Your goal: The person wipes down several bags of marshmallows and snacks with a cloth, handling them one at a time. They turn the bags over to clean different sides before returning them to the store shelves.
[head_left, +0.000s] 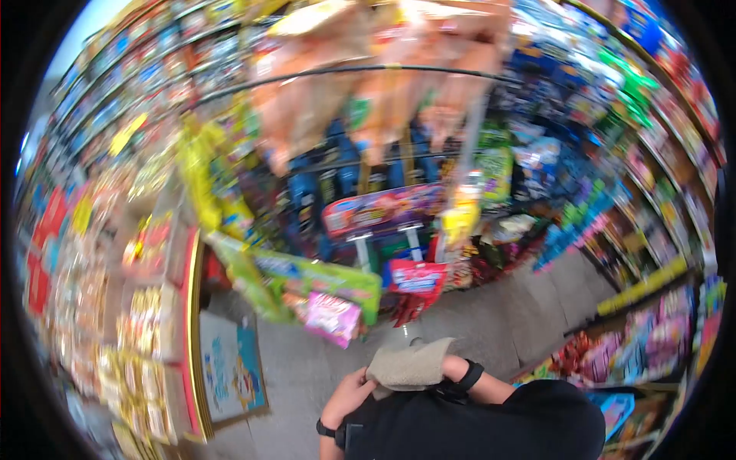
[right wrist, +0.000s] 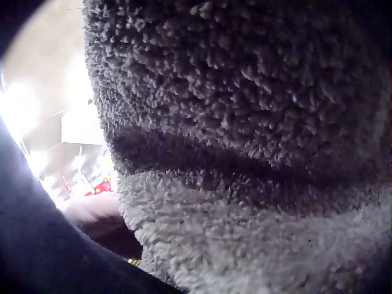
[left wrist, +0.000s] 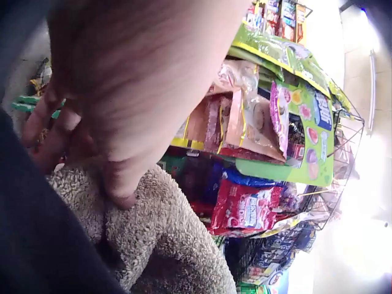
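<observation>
So the cloth (head_left: 410, 366) is right up against the person's front, over the floor (head_left: 307, 368), with a snack rack (head_left: 391, 207) just past it. Left hand (head_left: 349, 393) has its left edge pinched, one digit pressing into the pile. Right hand (head_left: 455, 368) is at the other side, but the cloth hides its fingers, so can't tell if they're gripping. Looks fluffy, so I'd guess light, floppy, not slippery, nothing fragile. Best hold is probably both side edges, otherwise it'll sag.
</observation>
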